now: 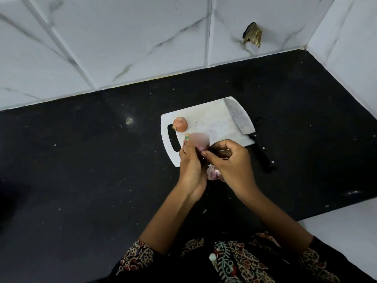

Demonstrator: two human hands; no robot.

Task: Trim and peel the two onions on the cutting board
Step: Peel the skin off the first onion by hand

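Observation:
A white cutting board (214, 117) lies on the black counter. One unpeeled onion (180, 123) sits on the board near its handle slot. My left hand (190, 162) holds the second onion (201, 149) above the board's near edge; it is mostly hidden by my fingers, with only a purple patch showing. My right hand (228, 158) pinches at that onion's skin with thumb and forefinger. A blurred pale patch (200, 138) sits just above my fingers. A cleaver (239, 117) with a black handle (262, 154) lies along the board's right side.
Loose purple onion skins (213, 173) lie on the counter (91, 160) under my hands. A tiled wall (122, 37) runs behind the counter and turns a corner at the right. A white ledge (346, 225) borders the counter at the lower right.

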